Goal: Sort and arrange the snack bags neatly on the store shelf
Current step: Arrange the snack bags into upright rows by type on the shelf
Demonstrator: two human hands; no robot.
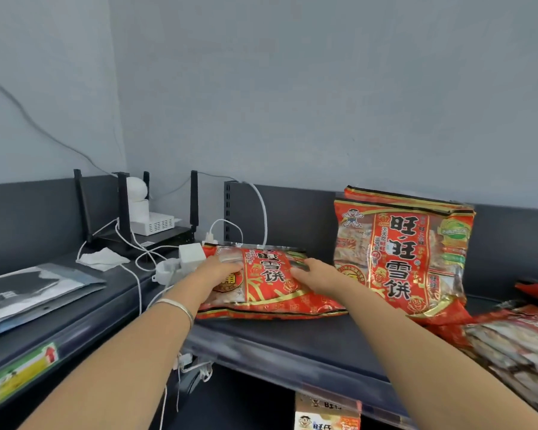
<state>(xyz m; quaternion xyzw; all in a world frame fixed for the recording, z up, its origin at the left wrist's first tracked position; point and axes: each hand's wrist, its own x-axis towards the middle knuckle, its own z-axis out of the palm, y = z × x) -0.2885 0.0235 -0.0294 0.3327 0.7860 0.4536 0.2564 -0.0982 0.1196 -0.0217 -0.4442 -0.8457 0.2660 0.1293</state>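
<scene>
A red snack bag (271, 283) lies flat on the dark store shelf (292, 342), held at both ends. The left grip (218, 271) curls over its left end. The right grip (317, 276) rests on its right side with fingers lightly bent, and whether it pinches or only presses cannot be told. The glossy film is likely slippery, the bag light and air-puffed, and the rice crackers inside brittle. It is probably best taken by its side edges or seams rather than squeezed at the middle. Just to the right, an upright bag (401, 252) of the same kind leans on the back panel. More bags (516, 346) lie heaped at far right. To the left are a router (149, 240), white cables (131, 243) and a power adapter (190, 254).
</scene>
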